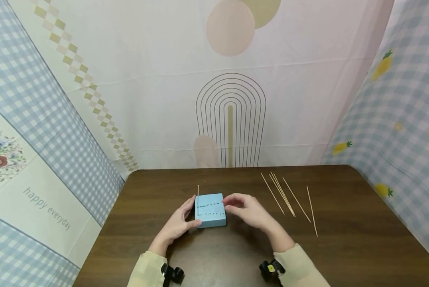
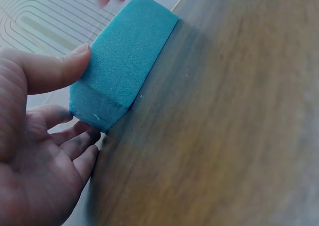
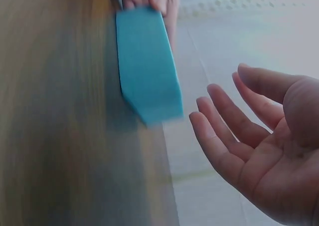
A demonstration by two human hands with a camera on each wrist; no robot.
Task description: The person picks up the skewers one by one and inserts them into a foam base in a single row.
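Observation:
A light-blue foam block (image 1: 211, 221) lies on the table, with two dotted dark lines across its top. One thin wooden stick (image 1: 198, 190) stands upright at the block's left side. My left hand (image 1: 176, 226) holds the block at its left end; in the left wrist view, the thumb (image 2: 60, 71) lies on the block's edge and the other fingers are at its end. Just off the block's right side is my right hand (image 1: 249, 211). Its fingers (image 3: 227, 116) are loosely bent with nothing between them, apart from the block in the right wrist view.
Several thin wooden sticks (image 1: 280, 190) lie on the brown table (image 1: 347, 247) to the right of the right hand. A patterned cloth (image 1: 157, 111) hangs behind the table's far edge. Checked cloths hang at both sides.

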